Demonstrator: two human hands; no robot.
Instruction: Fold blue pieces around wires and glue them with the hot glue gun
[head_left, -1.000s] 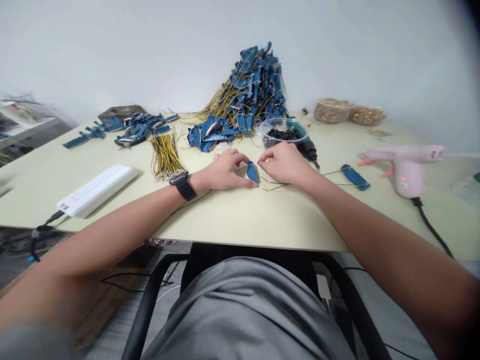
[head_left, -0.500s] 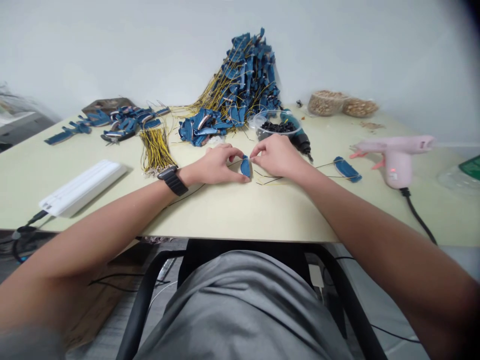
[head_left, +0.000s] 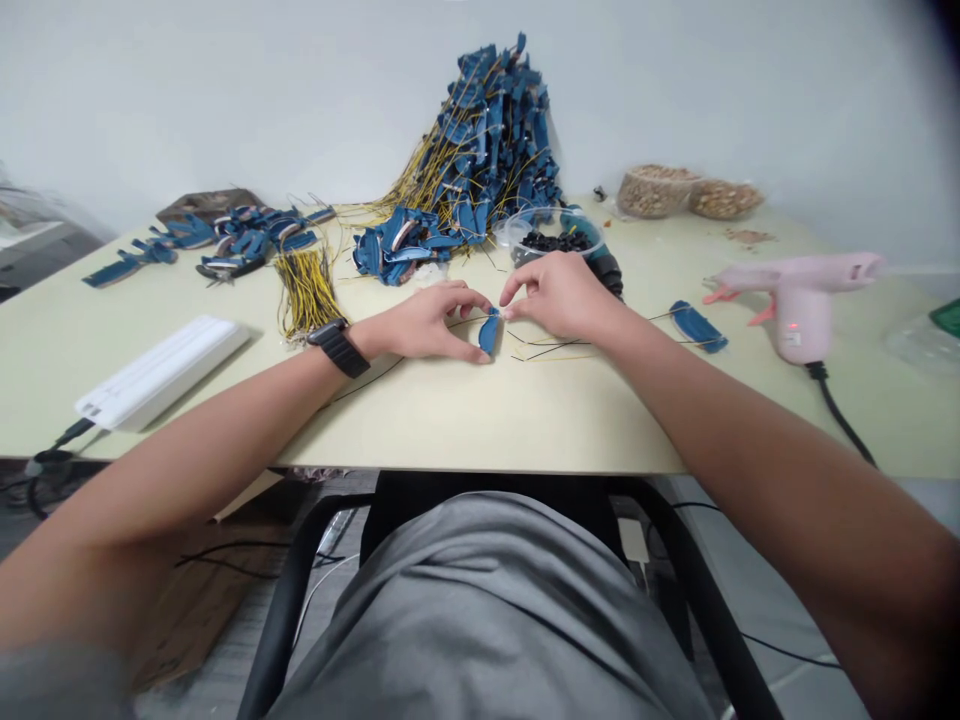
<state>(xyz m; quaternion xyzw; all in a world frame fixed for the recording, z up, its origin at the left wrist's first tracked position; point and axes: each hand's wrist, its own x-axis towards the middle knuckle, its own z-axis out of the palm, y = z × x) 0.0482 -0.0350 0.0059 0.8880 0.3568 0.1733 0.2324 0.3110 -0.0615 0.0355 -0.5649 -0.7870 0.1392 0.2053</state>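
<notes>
A small blue leaf-shaped piece (head_left: pixel 489 331) stands on edge on the cream table (head_left: pixel 465 420), pinched between both hands. My left hand (head_left: pixel 427 320), with a black watch on its wrist, grips the piece from the left with thumb and fingers. From the right, the fingertips of my right hand (head_left: pixel 559 295) press the piece's top. Thin yellow and dark wires (head_left: pixel 551 350) lie on the table just under my right hand. Another blue piece on a wire (head_left: pixel 697 326) lies to the right.
A tall heap of blue pieces with yellow wires (head_left: pixel 487 150) leans on the wall. A clear bowl of dark beads (head_left: pixel 555 238), a yellow wire bundle (head_left: pixel 304 285), a white power strip (head_left: pixel 161 370), a pink glue gun (head_left: pixel 799 300) and two tubs of tan bits (head_left: pixel 682 195) stand around.
Both hands stay on the blue piece, and it has tipped more upright between the fingers. The camera has shifted slightly, so everything sits a little higher in view.
</notes>
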